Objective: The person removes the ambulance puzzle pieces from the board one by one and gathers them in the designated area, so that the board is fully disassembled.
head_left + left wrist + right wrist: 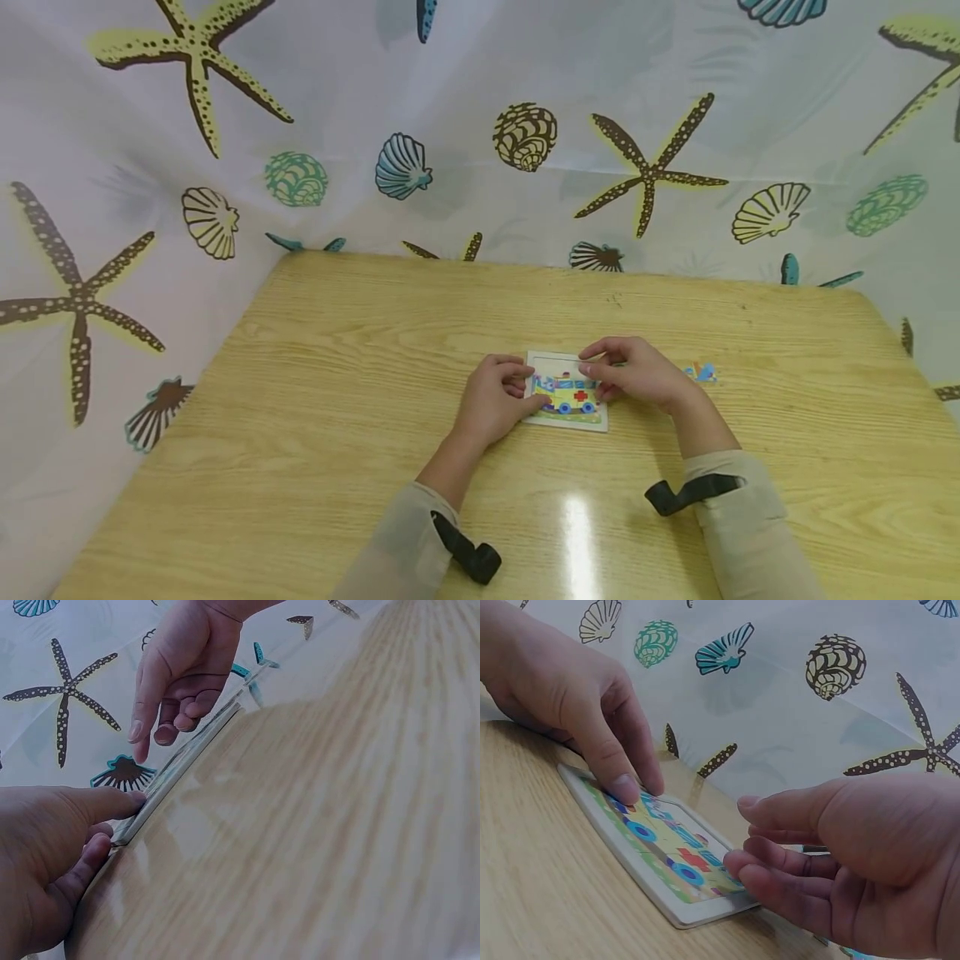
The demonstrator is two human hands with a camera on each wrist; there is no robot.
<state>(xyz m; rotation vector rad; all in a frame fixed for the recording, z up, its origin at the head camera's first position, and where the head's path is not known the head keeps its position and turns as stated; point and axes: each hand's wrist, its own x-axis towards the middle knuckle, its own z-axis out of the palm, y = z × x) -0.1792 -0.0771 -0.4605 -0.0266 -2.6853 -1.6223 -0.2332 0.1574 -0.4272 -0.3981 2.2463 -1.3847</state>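
A small jigsaw puzzle in a white frame point(567, 423) lies flat on the wooden table, showing a yellow ambulance with a red cross and blue wheels. The upper part of its tray is plain white. My left hand point(491, 404) holds the puzzle's left side, thumb on the picture and the other fingers along the edge, as the right wrist view confirms. Above the puzzle's right side hovers my right hand point(855, 862), fingers loosely bent, thumb apart from them, with nothing visible between them. Whether its lower fingertips touch the frame I cannot tell.
Loose colourful puzzle pieces point(701, 372) lie on the table point(337, 400) to the right, partly behind the right hand. A white cloth point(465, 75) printed with starfish and shells hangs along the table's back and sides.
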